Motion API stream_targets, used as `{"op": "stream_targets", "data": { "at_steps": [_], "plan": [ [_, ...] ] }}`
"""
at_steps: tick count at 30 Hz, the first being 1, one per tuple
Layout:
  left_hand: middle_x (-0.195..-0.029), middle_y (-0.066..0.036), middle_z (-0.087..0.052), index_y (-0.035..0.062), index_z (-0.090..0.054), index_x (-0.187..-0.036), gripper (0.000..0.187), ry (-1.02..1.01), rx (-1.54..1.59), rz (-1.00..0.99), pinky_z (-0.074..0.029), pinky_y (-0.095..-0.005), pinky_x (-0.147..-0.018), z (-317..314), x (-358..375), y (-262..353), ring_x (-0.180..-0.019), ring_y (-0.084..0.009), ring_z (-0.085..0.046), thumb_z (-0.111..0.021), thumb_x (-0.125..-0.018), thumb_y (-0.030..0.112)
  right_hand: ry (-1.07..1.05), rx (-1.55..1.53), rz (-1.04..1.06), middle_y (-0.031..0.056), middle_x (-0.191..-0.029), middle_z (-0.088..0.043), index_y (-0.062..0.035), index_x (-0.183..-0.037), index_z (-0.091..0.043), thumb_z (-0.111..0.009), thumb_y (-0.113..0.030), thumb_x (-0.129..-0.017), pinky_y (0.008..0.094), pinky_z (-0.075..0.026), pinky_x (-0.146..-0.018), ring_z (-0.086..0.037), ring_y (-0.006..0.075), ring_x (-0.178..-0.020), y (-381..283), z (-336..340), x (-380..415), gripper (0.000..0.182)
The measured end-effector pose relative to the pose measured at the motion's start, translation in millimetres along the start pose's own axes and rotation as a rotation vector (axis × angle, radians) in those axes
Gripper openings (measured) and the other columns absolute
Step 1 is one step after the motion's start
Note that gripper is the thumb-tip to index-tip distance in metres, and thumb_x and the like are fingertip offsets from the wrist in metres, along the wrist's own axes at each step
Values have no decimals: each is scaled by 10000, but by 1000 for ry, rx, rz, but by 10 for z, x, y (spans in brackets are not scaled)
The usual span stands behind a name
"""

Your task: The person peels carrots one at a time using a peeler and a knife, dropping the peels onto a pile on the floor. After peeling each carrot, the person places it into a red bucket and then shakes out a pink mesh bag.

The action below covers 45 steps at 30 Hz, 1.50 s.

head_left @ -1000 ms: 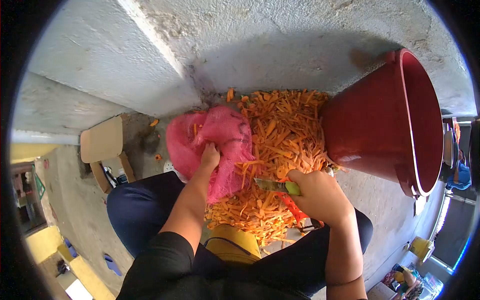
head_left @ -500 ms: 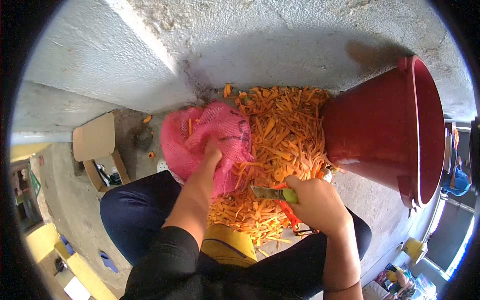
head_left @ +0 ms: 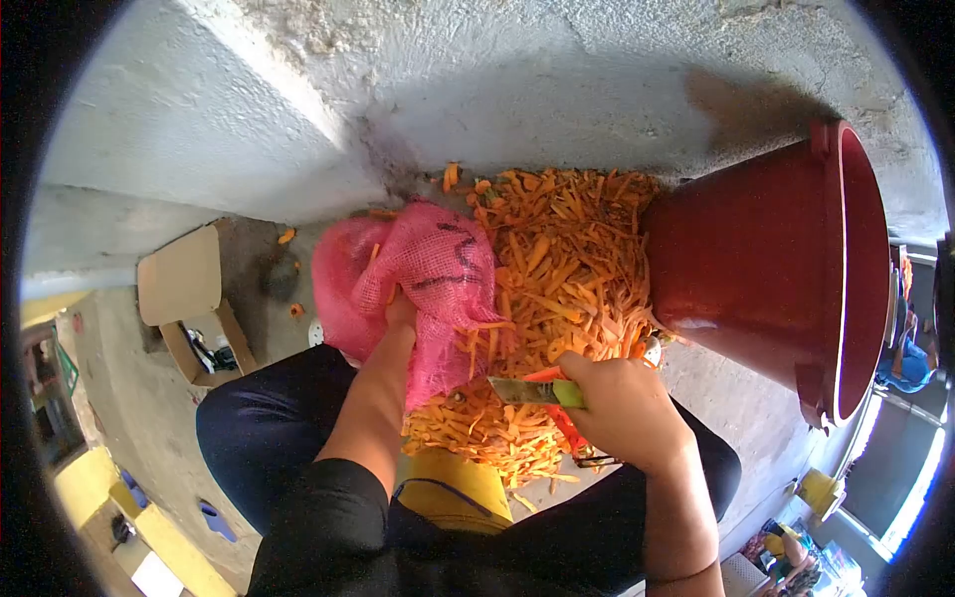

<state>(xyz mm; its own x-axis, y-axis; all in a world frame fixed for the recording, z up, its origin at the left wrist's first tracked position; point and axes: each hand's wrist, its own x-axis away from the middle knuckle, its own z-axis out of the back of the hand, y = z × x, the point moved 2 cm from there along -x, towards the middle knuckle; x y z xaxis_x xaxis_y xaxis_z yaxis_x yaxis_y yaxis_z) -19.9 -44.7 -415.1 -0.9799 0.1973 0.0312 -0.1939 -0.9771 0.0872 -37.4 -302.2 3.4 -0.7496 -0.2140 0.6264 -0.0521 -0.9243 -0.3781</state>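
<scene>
My left hand reaches into the pink mesh sack; its fingers are hidden by the folds. The sack slumps on the floor and carries dark markings on its upper side. A few orange strips cling to its mesh. In my right hand is a knife with a light green handle, its broad blade pointing left towards the sack. Beneath the blade and beside the sack spreads a heap of orange peelings. A red-orange object, partly covered by my right hand, lies below the knife.
A large dark red bucket lies tipped on its side at the right, against the heap. The pale wall rises behind. An open cardboard box stands at the left. Something yellow sits between my legs.
My left hand has shifted slightly left inside the sack, and the sack's folds have changed, with more of the dark marking showing. My right hand still holds the knife in nearly the same place.
</scene>
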Motion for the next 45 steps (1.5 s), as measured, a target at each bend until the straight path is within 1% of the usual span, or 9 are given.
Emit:
{"op": "stream_targets", "data": {
  "at_steps": [2,4,8,20,23,28,35,38,45],
  "plan": [
    [-1159,-162,-483,50,-468,-1154,483,22,-29,-27,-358,-340,-916,369,-79,16,-1082,-280,-458,-455,-754,320,5,5,-1,162,-618,-548,-71,-825,-498,-554,-181,-705,435,-418,-566,-545,352,-636,17,-26,-25,173],
    [-1161,-162,-482,54,-458,-1163,486,-483,84,172,-362,-341,-906,508,-207,-125,-1081,-281,-458,-459,-754,318,14,-8,2,165,-619,-548,-67,-821,-496,-552,-173,-703,431,-420,-567,-546,353,-639,24,-30,-22,169],
    [-1158,-161,-484,55,-459,-1161,485,-736,167,192,-364,-342,-902,421,-361,-449,-1077,-282,-461,-462,-754,318,15,25,63,159,-603,-561,-66,-843,-489,-512,-197,-745,442,-445,-527,-568,342,-591,53,-44,-7,165],
    [-1149,-158,-491,57,-462,-1156,482,-697,206,174,-368,-345,-890,467,-1108,-877,-1065,-285,-468,-472,-752,320,-16,-4,-29,164,-627,-549,-72,-813,-491,-536,-161,-709,434,-421,-567,-550,349,-649,40,-92,-132,144],
    [-1147,-158,-493,57,-463,-1154,481,-691,215,172,-369,-346,-886,471,-1233,-952,-1061,-285,-470,-474,-751,320,-29,41,17,153,-612,-562,-78,-854,-482,-504,-226,-765,442,-446,-524,-569,340,-598,90,-138,-173,174],
    [-1144,-157,-496,58,-464,-1152,480,-677,228,160,-371,-347,-881,480,-1513,-1006,-1056,-286,-474,-478,-751,321,-60,15,-68,160,-632,-548,-67,-807,-487,-532,-158,-712,429,-419,-560,-547,349,-637,60,-146,-229,139],
    [-1138,-155,-500,59,-466,-1149,478,-670,247,155,-374,-349,-874,402,-1461,-906,-1049,-288,-478,-484,-750,322,-78,-24,-81,164,-654,-547,-61,-804,-475,-552,-141,-689,427,-418,-563,-545,354,-659,67,-196,-279,161],
    [-1136,-154,-502,60,-467,-1147,478,-665,254,154,-375,-350,-871,379,-1375,-849,-1046,-288,-480,-486,-749,322,-68,11,-3,149,-614,-562,-75,-840,-483,-490,-255,-782,447,-453,-528,-572,342,-603,67,-202,-277,190],
    [-1131,-153,-506,61,-468,-1144,476,-631,333,186,-378,-352,-864,447,-1104,-782,-1039,-290,-485,-492,-748,323,-51,39,-1,157,-610,-554,-63,-834,-475,-506,-204,-756,442,-439,-536,-564,342,-611,67,-212,-212,164]
  ]
}}
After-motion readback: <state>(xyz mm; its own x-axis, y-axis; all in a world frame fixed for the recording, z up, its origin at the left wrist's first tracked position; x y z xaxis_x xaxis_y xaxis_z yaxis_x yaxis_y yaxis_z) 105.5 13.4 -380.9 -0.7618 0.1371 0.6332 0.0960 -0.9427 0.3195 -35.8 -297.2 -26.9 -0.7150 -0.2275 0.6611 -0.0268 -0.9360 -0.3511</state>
